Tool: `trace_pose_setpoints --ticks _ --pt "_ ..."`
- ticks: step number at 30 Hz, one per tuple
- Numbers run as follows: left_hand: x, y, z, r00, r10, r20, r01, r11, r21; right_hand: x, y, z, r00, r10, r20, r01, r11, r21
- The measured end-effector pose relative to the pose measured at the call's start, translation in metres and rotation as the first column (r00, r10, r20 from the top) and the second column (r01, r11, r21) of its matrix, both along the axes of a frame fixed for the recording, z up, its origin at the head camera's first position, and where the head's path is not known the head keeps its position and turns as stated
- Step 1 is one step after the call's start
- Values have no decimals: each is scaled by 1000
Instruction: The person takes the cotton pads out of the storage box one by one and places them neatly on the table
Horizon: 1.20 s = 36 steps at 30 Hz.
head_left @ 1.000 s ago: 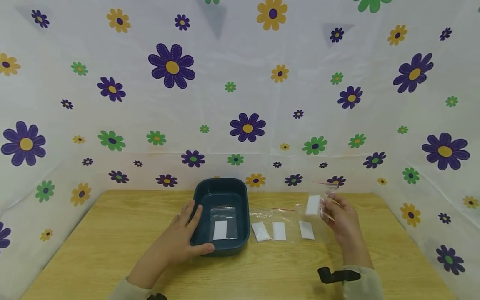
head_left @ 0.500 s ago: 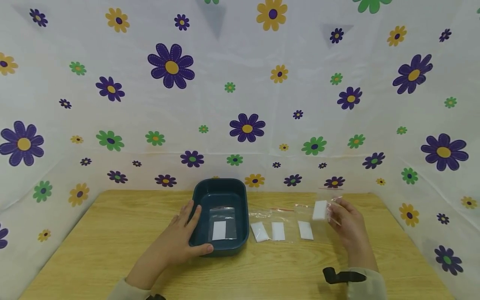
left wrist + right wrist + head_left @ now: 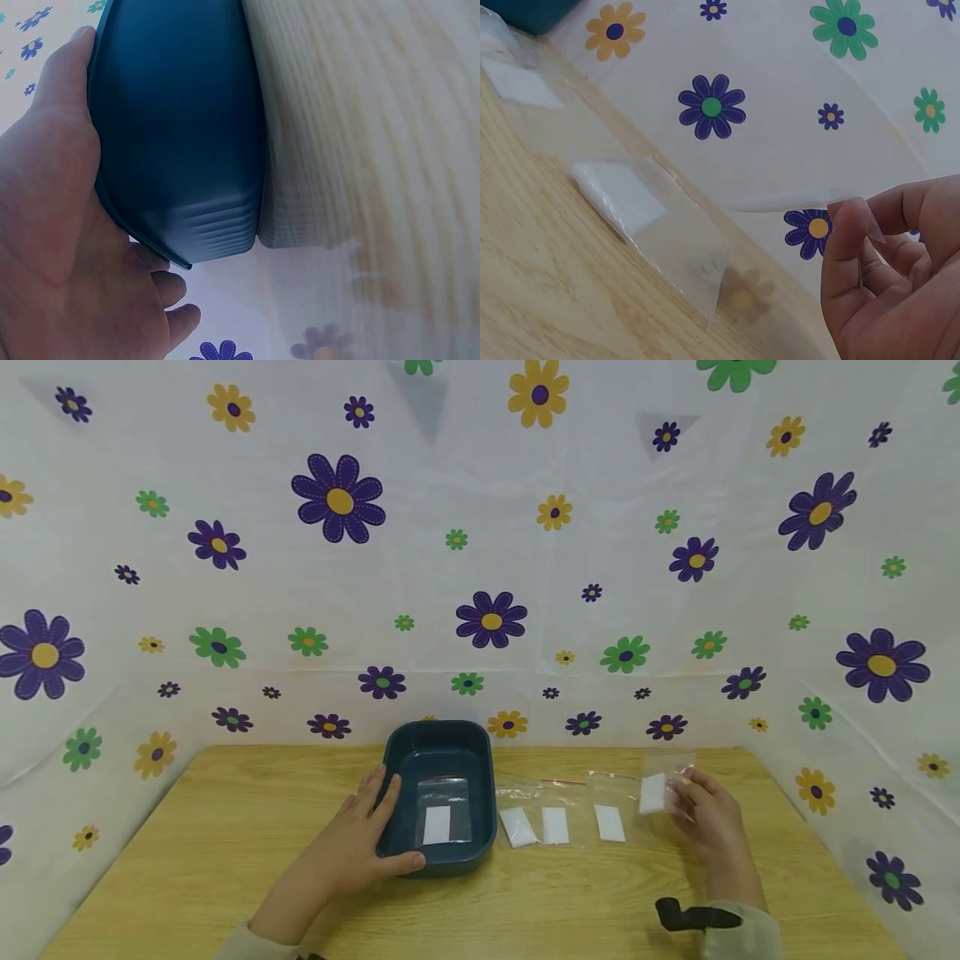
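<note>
My left hand [image 3: 352, 847] rests with spread fingers along the left rim of a dark teal tray [image 3: 491, 793]. In the left wrist view, its palm touches the tray's outer edge. A clear zip bag with a white rectangular piece [image 3: 437, 825] lies inside the tray. My right hand [image 3: 716, 822] pinches the edge of another clear zip bag [image 3: 652, 793], holding it slightly above the table at the right; a white piece shows inside. In the right wrist view, thumb and fingertips meet on this bag's edge [image 3: 787, 201].
Between tray and right hand, several similar bags lie in a row on the wooden table [image 3: 525, 910], each with a white piece, such as the rightmost bag [image 3: 610, 823]. The two left ones appear to overlap. A flower-patterned cloth [image 3: 420, 568] stands behind and at both sides.
My right hand has moved right and a little lower with its zip bag, away from the row. The left hand stays on the tray. The head view has tilted slightly.
</note>
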<state>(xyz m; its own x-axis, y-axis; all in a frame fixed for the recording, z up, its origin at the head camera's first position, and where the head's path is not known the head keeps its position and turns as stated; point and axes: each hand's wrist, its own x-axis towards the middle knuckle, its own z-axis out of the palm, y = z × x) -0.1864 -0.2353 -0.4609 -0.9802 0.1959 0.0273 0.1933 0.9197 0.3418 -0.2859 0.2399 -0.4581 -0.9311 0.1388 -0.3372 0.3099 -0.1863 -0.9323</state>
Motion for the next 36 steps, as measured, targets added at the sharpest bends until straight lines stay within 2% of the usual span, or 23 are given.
trace_pose_setpoints --ticks 6,14,19,29,36 --pt "0 1 1 1000 -3 -7 3 1000 -3 0 9 -5 998 -59 31 60 998 -31" --pt "-1 0 -1 1000 4 5 -4 1000 -8 -2 14 -15 994 -100 47 98 994 44" --pt "1 0 1 1000 -3 3 3 1000 -2 -3 16 -18 991 -130 35 128 990 51" --pt "0 0 1 1000 -9 -3 9 1000 0 -1 13 -22 997 -77 9 75 992 98" --pt "0 1 1 1000 -8 -4 8 1000 0 -2 11 -26 997 -73 6 69 965 254"
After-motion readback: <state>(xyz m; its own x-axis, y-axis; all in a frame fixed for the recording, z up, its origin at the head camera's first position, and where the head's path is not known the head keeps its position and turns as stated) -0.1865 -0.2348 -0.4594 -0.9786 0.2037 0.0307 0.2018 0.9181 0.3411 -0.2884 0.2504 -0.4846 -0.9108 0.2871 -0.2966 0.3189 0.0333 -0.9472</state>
